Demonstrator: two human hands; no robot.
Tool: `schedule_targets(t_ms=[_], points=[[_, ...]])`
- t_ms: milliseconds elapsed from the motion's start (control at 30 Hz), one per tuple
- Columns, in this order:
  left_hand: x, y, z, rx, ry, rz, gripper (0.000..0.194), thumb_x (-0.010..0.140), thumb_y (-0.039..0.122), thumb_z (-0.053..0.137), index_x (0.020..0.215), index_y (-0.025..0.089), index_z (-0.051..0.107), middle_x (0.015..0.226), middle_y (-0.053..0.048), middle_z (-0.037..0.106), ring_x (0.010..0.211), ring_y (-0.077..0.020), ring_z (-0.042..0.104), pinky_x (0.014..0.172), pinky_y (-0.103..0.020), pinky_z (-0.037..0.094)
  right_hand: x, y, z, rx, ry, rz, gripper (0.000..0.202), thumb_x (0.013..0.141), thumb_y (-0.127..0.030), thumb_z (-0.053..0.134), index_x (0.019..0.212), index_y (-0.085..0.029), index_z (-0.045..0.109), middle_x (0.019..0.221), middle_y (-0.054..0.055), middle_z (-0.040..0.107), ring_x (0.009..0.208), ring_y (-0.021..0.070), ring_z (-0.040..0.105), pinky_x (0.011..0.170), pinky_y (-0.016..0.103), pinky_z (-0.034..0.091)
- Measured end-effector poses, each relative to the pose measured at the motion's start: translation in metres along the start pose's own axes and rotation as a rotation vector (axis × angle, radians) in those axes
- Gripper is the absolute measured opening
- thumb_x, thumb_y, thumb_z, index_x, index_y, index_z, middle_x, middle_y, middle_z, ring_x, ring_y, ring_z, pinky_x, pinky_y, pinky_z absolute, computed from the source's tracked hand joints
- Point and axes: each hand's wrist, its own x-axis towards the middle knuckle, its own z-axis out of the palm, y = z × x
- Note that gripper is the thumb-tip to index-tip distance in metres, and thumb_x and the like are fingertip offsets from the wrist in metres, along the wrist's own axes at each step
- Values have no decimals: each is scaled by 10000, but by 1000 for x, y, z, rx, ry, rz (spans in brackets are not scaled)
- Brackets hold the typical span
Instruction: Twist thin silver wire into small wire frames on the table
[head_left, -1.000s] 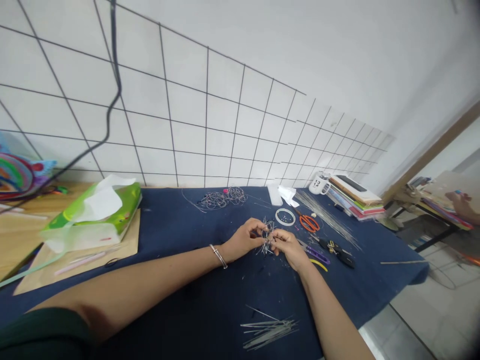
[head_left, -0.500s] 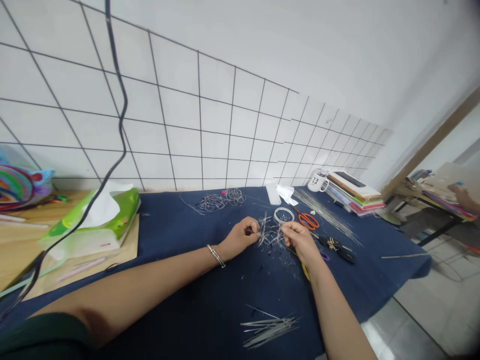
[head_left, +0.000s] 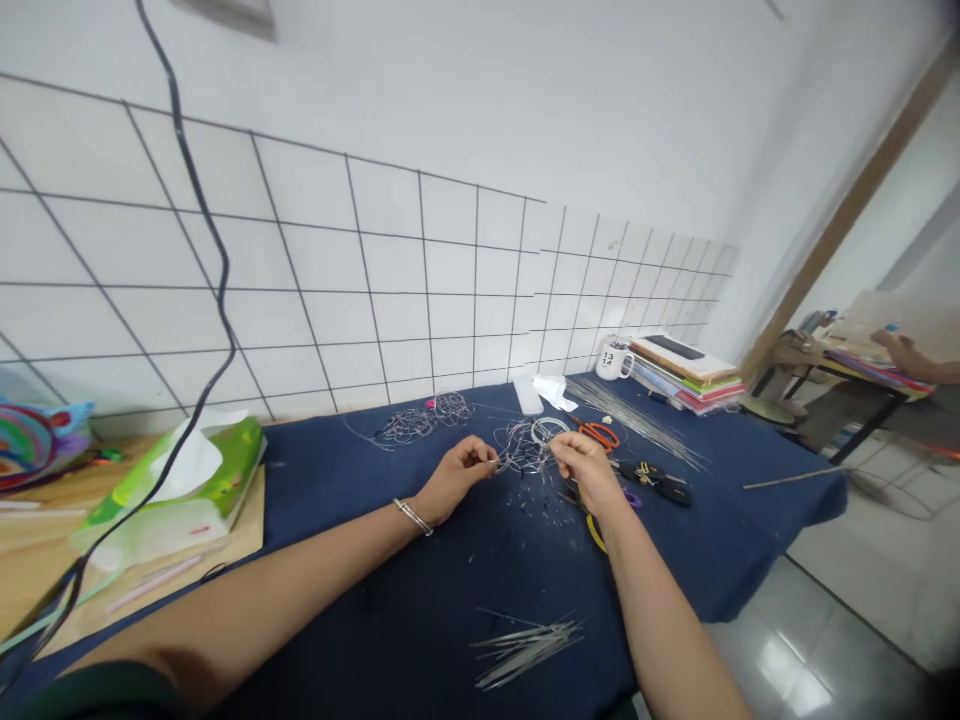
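My left hand (head_left: 459, 477), a bracelet on its wrist, pinches the left edge of a loose wire tangle (head_left: 521, 448). On the tangle's right side, my right hand (head_left: 583, 466) is closed with thumb and forefinger on its wires. The wire piece stands just above the dark blue cloth (head_left: 420, 600), among small scattered bits. Right behind it is a round clear-rimmed dish (head_left: 550, 430). Orange-handled scissors (head_left: 598, 434) and black pliers (head_left: 660, 483) lie to the right of the hands. Part of a yellow handle (head_left: 596, 534) shows beside my right wrist.
Another wire tangle (head_left: 427, 418) lies behind my left hand. Straight wires (head_left: 525, 650) lie in front, more (head_left: 637, 418) at the back right. A mug (head_left: 613, 358) and stacked books (head_left: 686, 375) stand behind. Left are a tissue pack (head_left: 180, 480) and hanging cable (head_left: 225, 300). Another person's arm (head_left: 911, 358) shows far right.
The view has shifted, so the table items appear further left. My hands have moved slightly apart, and the wire piece between them looks wider and more spread.
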Motion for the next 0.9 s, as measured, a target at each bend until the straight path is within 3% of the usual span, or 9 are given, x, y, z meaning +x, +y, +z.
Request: schedule_targets(t_ms=[167, 367, 500, 600, 767, 900], points=[[8, 15, 4, 94, -36, 40, 152, 737, 210, 582, 726, 156, 440, 831, -16, 570, 732, -100, 515, 709, -252, 408, -4, -7, -4, 17, 73, -65, 173, 647, -346, 673, 703, -187, 638, 612, -20, 534, 512, 93, 416, 482, 226, 313], [48, 51, 14, 157, -267, 4, 183, 698, 201, 624, 718, 149, 450, 954, -65, 592, 865, -148, 549, 761, -294, 414, -3, -25, -16, -8, 142, -167, 172, 655, -342, 659, 710, -194, 592, 605, -35, 502, 538, 94, 422, 518, 222, 336], [78, 76, 29, 67, -346, 34, 209, 673, 196, 654, 705, 143, 455, 955, -69, 600, 847, -146, 558, 771, -297, 411, 15, -58, -32, -89, 140, -236, 163, 688, -338, 620, 755, -198, 572, 621, -33, 498, 530, 92, 420, 507, 218, 340], [91, 87, 38, -3, -309, 88, 214, 660, 187, 669, 705, 141, 465, 935, -63, 604, 834, -140, 557, 757, -280, 410, 33, -96, -41, -190, 97, -290, 144, 680, -307, 614, 754, -189, 579, 636, -22, 516, 550, 99, 440, 516, 223, 357], [92, 82, 38, -185, -262, 46, 194, 662, 189, 669, 764, 143, 511, 955, -58, 590, 765, -119, 560, 698, -257, 424, 51, -148, -37, -384, -3, -346, 85, 632, -232, 627, 691, -174, 605, 641, -11, 561, 592, 117, 476, 568, 245, 376], [90, 67, 35, -344, -244, -21, 199, 657, 172, 668, 804, 149, 537, 919, -51, 581, 775, -128, 568, 680, -245, 432, 55, -158, -23, -611, -49, -404, 40, 659, -199, 583, 683, -182, 609, 679, -4, 590, 656, 142, 508, 618, 261, 378]])
